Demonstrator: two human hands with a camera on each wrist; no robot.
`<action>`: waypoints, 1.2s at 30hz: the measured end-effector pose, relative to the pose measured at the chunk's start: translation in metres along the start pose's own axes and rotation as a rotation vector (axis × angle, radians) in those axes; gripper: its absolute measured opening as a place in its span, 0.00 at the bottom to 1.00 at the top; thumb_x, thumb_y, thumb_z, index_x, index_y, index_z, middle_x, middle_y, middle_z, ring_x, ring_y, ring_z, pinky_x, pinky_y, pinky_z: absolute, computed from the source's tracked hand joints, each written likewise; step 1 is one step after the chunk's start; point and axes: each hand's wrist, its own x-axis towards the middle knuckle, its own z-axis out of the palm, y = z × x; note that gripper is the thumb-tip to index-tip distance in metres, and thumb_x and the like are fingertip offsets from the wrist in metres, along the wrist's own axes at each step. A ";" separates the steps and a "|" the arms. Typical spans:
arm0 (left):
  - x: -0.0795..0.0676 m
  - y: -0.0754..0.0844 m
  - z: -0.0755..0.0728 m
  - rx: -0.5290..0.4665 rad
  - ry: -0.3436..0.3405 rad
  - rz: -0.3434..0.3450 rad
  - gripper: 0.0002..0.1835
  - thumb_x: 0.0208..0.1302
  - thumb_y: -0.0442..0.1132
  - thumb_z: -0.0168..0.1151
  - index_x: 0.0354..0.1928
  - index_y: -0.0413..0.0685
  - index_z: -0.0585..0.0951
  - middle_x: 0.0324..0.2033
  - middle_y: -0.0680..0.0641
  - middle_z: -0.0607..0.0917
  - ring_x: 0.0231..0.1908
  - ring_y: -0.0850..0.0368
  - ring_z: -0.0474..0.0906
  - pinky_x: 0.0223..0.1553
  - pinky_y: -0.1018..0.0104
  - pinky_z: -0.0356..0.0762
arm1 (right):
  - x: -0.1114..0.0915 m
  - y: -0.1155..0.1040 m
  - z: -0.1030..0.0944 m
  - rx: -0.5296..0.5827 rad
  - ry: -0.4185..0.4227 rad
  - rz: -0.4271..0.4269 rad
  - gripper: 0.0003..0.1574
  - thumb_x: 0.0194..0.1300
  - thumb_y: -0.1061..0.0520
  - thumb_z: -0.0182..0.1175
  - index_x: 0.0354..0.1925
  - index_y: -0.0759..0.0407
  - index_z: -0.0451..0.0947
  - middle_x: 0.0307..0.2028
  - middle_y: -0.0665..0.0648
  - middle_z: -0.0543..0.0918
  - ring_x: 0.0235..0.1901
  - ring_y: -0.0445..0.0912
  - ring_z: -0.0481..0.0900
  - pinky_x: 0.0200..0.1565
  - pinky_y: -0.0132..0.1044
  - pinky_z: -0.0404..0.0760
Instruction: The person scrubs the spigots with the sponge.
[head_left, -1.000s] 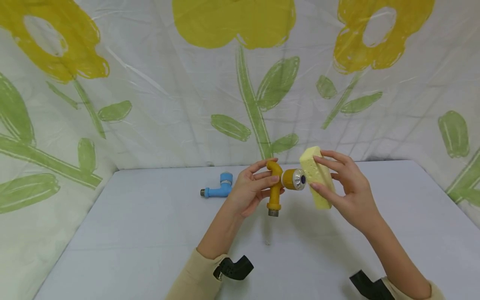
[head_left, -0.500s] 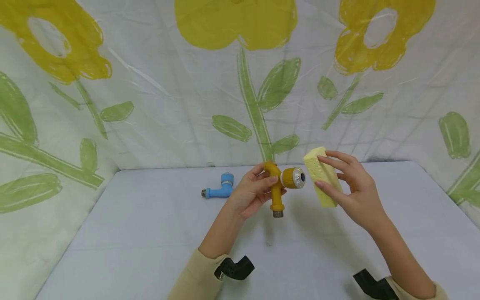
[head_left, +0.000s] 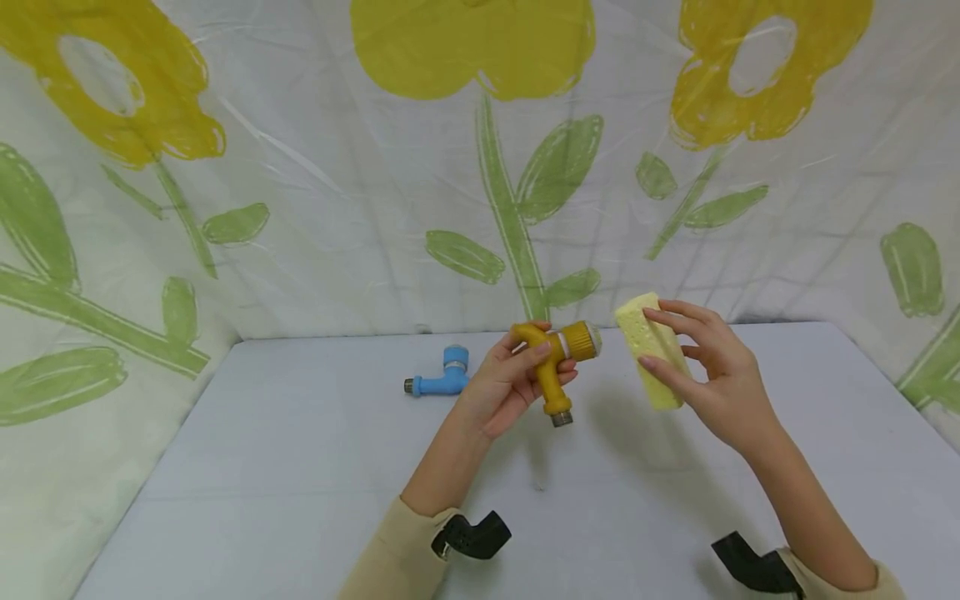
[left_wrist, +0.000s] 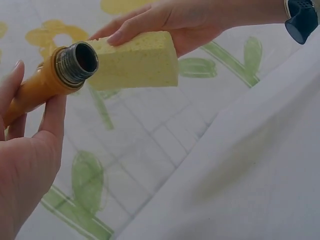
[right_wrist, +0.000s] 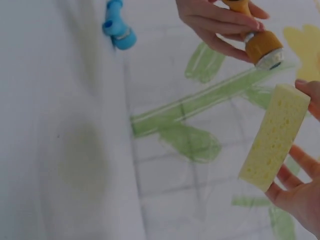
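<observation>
My left hand (head_left: 501,385) grips a yellow-orange faucet (head_left: 552,379) by its body, above the table. Its ribbed knob points right and slightly up in the head view, while the threaded metal end tilts down to the right. In the left wrist view the open threaded end of the faucet (left_wrist: 76,62) faces the camera. A pale yellow sponge (head_left: 651,350) is pinched between the thumb and fingers of my right hand (head_left: 716,379). Sponge and faucet knob are apart, with a gap between them. The right wrist view shows the pitted broad side of the sponge (right_wrist: 276,137).
A blue faucet (head_left: 444,375) lies on the white table (head_left: 300,467), just behind and left of my left hand. Behind the table's back edge hangs a pale sheet (head_left: 322,250) painted with flowers. Black wrist cameras (head_left: 472,535) sit on both cuffs.
The right hand has drawn the sponge away to the right from the faucet knob. My left hand has turned the faucet, so its knob tips upward and its threaded end swings right.
</observation>
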 end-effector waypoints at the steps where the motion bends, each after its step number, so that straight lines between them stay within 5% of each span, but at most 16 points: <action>1: 0.000 0.000 0.000 0.001 -0.009 -0.001 0.16 0.82 0.26 0.43 0.61 0.46 0.75 0.63 0.39 0.73 0.41 0.52 0.88 0.51 0.59 0.89 | 0.000 0.001 -0.001 -0.007 0.000 0.010 0.37 0.58 0.81 0.68 0.65 0.67 0.80 0.67 0.50 0.76 0.63 0.38 0.76 0.55 0.18 0.78; 4: 0.000 -0.001 -0.002 -0.005 -0.048 -0.004 0.19 0.82 0.27 0.45 0.69 0.39 0.71 0.68 0.35 0.70 0.45 0.51 0.88 0.56 0.58 0.87 | 0.000 0.004 -0.003 -0.024 0.000 0.043 0.36 0.60 0.79 0.69 0.66 0.65 0.80 0.67 0.47 0.75 0.63 0.36 0.75 0.53 0.17 0.77; 9: 0.001 -0.002 -0.006 -0.023 -0.136 0.005 0.41 0.62 0.41 0.78 0.73 0.39 0.68 0.71 0.34 0.67 0.50 0.51 0.88 0.63 0.61 0.82 | 0.000 0.006 -0.005 -0.033 -0.007 0.085 0.35 0.63 0.76 0.69 0.67 0.64 0.79 0.68 0.46 0.74 0.64 0.36 0.74 0.52 0.17 0.77; 11: 0.001 -0.001 -0.007 -0.024 -0.176 0.019 0.37 0.59 0.42 0.81 0.68 0.43 0.75 0.73 0.34 0.65 0.54 0.51 0.86 0.68 0.61 0.78 | 0.001 0.008 -0.006 -0.028 -0.011 0.098 0.35 0.63 0.76 0.69 0.67 0.63 0.79 0.68 0.45 0.74 0.63 0.37 0.73 0.52 0.17 0.77; 14: 0.000 0.000 -0.008 0.006 -0.230 0.045 0.15 0.75 0.31 0.65 0.58 0.52 0.84 0.77 0.35 0.61 0.59 0.50 0.83 0.75 0.57 0.68 | 0.001 0.012 -0.006 -0.023 -0.016 0.120 0.34 0.65 0.75 0.68 0.68 0.63 0.79 0.68 0.44 0.74 0.60 0.40 0.72 0.52 0.17 0.77; 18: 0.001 0.001 -0.008 0.085 -0.264 0.065 0.28 0.80 0.22 0.43 0.53 0.61 0.88 0.77 0.37 0.61 0.62 0.50 0.79 0.79 0.53 0.60 | 0.000 0.018 -0.007 -0.030 -0.016 0.150 0.34 0.66 0.73 0.69 0.68 0.62 0.78 0.67 0.43 0.74 0.57 0.41 0.71 0.51 0.17 0.77; 28: 0.008 -0.003 -0.015 0.319 -0.230 0.120 0.32 0.74 0.21 0.48 0.50 0.71 0.88 0.66 0.45 0.72 0.55 0.53 0.82 0.64 0.65 0.79 | -0.001 0.032 -0.010 -0.011 -0.013 0.204 0.35 0.68 0.72 0.68 0.71 0.59 0.77 0.65 0.37 0.74 0.55 0.41 0.72 0.49 0.17 0.78; 32: 0.010 -0.003 -0.017 0.450 -0.180 0.148 0.23 0.72 0.20 0.56 0.56 0.52 0.88 0.60 0.47 0.80 0.51 0.58 0.85 0.58 0.65 0.82 | -0.001 0.036 -0.011 0.013 -0.014 0.218 0.34 0.69 0.72 0.67 0.71 0.58 0.77 0.63 0.36 0.75 0.54 0.41 0.73 0.46 0.18 0.81; 36: 0.014 -0.006 -0.020 0.568 -0.130 0.153 0.20 0.72 0.22 0.60 0.64 0.29 0.78 0.65 0.44 0.77 0.50 0.60 0.86 0.49 0.69 0.83 | -0.003 0.042 -0.011 0.038 -0.015 0.246 0.33 0.71 0.71 0.66 0.71 0.58 0.76 0.62 0.37 0.75 0.54 0.41 0.73 0.44 0.19 0.83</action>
